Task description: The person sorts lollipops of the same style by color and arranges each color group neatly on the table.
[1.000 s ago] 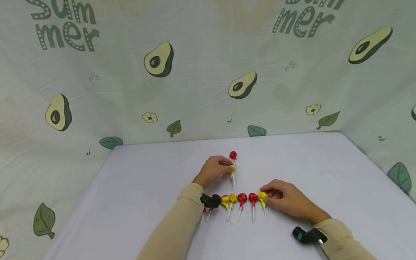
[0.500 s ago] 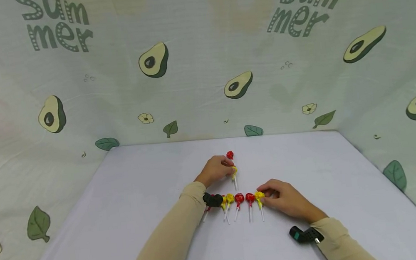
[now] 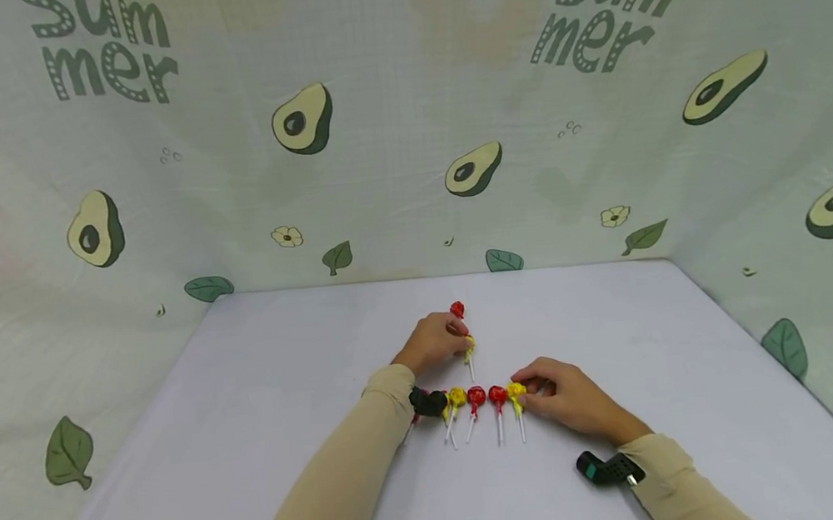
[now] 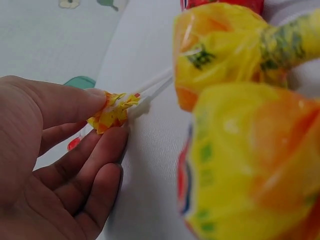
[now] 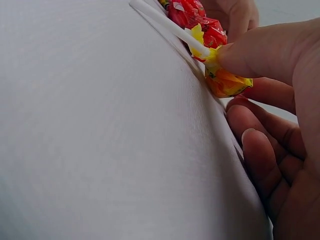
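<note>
The person's left hand reaches out over the white surface, its grip narrow, thumb and fingers pinching the wrapped head of a yellow lollipop. That lollipop is beyond the middle of a row of other lollipops, with its white stick pointing back toward the person; whether the stick touches the surface cannot be told. Just past the left fingers lies a far red lollipop, its lower part hidden by the hand. The right hand is at the right end of the row, its grip also narrow, holding the end yellow lollipop with the thumb on the twisted wrapper by the stick. Running left from it in the row come one red lollipop, another red lollipop and a second yellow lollipop, their sticks all toward the person. The sticks near that second yellow one lie close together, and the left end of the row is partly covered by the black wrist strap on the left arm. In the left wrist view, two yellow wrapped heads loom large and blurred near the camera. A black band sits by the right cuff, and both arms wear beige sleeves. Behind the surface hangs a pale cloth printed with avocados, leaves, flowers and the word "summer".
</note>
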Demonstrator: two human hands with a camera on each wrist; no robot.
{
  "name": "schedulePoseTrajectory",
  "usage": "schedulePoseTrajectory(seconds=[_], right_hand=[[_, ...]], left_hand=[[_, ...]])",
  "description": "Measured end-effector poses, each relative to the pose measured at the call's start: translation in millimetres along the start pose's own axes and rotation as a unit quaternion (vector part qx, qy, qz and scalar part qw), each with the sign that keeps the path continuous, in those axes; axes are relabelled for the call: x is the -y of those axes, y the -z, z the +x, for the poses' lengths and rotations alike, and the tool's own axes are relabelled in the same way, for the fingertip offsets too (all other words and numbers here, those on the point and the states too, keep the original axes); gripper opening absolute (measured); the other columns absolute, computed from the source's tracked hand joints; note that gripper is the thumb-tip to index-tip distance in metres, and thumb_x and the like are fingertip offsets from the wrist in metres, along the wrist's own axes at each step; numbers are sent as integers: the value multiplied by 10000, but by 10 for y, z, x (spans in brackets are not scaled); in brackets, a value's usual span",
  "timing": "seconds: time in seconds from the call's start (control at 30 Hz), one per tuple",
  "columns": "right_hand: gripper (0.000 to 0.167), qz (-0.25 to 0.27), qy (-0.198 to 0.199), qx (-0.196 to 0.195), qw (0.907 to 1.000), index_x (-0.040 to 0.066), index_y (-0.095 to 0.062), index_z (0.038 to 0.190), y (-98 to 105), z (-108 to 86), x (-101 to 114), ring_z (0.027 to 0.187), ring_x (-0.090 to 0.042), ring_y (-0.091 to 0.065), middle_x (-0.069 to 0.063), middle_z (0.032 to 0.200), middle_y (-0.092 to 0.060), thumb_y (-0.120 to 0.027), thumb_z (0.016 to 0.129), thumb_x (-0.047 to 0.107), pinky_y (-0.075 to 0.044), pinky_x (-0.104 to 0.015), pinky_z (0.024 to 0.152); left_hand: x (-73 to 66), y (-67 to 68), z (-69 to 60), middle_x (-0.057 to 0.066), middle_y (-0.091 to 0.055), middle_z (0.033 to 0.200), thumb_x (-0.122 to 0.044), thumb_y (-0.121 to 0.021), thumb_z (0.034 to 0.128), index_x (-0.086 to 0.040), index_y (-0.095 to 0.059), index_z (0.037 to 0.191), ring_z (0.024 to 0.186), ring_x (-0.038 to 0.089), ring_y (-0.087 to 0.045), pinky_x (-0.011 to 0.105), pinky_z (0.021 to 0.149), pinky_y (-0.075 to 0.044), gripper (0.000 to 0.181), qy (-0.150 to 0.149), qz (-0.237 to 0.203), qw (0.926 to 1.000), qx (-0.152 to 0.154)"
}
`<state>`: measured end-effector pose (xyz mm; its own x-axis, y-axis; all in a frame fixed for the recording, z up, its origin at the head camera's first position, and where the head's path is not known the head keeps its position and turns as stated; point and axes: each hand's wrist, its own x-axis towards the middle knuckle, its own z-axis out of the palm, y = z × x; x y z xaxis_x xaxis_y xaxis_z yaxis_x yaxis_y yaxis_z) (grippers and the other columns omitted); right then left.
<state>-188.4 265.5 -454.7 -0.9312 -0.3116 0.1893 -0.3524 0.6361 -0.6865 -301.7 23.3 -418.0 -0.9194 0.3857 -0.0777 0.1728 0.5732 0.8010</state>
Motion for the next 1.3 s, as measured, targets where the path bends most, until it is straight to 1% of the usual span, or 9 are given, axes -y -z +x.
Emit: schedulePoseTrajectory(seconds=[0.07, 0.2, 0.53, 0.73, 1.0, 1.13, 1.3], right_hand=[[250, 2, -33, -16, 10000, 228, -711, 1135, 5, 2, 7, 844, -105, -584, 104, 983, -627, -761, 890, 228, -490, -266, 722], [250, 10, -61, -17, 10000, 229, -709, 1135, 5, -1, 12, 843, -106, -585, 104, 982, -625, -762, 891, 230, -491, -266, 725], [243, 60, 18, 12, 10000, 204, -714, 1134, -28, -2, 6, 829, -105, -575, 93, 970, -629, -757, 903, 269, -483, -261, 707], [241, 3, -69, 3, 10000, 231, -710, 1132, -6, 0, 32, 836, -103, -582, 105, 974, -625, -759, 896, 244, -491, -262, 718], [238, 26, 12, 58, 10000, 197, -713, 1130, 6, -12, 37, 840, -111, -572, 86, 964, -624, -753, 904, 261, -482, -260, 716], [233, 43, -7, 50, 10000, 197, -714, 1126, 9, -17, 36, 841, -110, -568, 83, 963, -621, -754, 906, 261, -479, -259, 716], [230, 24, -46, 12, 10000, 203, -718, 1125, 5, -17, 43, 836, -108, -567, 89, 964, -622, -754, 903, 247, -478, -260, 713]], left_hand=[[-11, 3, 5, -3, -670, 907, -168, -767, 888, -123, -686, 951, 802, 162, -615, 293, 723, -494, 112, -31, 82, 10000, -23], [-15, 15, 12, 0, -664, 913, -177, -768, 891, -125, -681, 946, 804, 164, -613, 290, 726, -498, 116, 28, 142, 9999, -45], [39, 37, 44, 12, -656, 909, -191, -776, 882, -112, -677, 950, 797, 177, -606, 297, 712, -499, 144, 90, 172, 9998, -20], [36, 37, 47, 6, -665, 914, -191, -769, 887, -117, -684, 956, 801, 172, -614, 298, 727, -501, 132, 83, 86, 9999, 24], [50, 31, 59, 3, -669, 916, -190, -771, 882, -120, -683, 956, 804, 172, -615, 298, 728, -499, 135, 139, -106, 9998, 53], [55, 20, 63, 9, -670, 922, -187, -773, 880, -113, -678, 960, 805, 173, -615, 298, 729, -502, 144, 162, -176, 9997, 75], [39, 13, 50, 2, -663, 921, -208, -771, 888, -120, -682, 956, 813, 170, -607, 309, 745, -497, 142, 118, -52, 9999, 13]])
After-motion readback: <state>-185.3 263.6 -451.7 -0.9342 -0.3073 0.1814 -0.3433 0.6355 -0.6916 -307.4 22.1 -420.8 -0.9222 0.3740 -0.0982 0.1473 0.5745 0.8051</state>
